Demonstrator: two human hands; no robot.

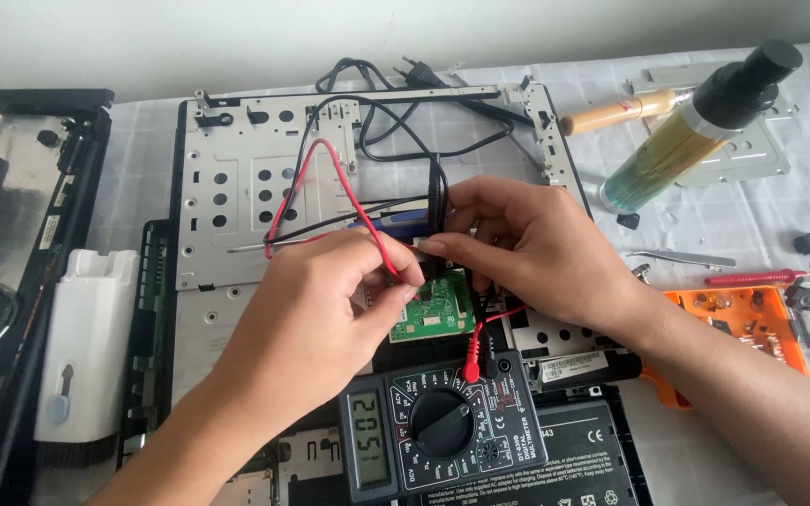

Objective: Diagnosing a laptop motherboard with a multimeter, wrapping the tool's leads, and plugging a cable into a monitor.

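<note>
- Pinching red probe wire, left hand above green circuit board.
- Right hand fingers closed on black probe.
- Board likely light, stiff, fragile; hold by edges.

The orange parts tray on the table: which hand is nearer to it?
Right. The right hand is just left of the orange parts tray; the left hand is farther left, beyond the green circuit board.

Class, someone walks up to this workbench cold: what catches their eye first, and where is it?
First, the two hands at centre: the left hand and right hand pinch test probes over a small green circuit board. Just below sits a dark digital multimeter with a red lead looping above. Far right lies an orange parts tray.
</note>
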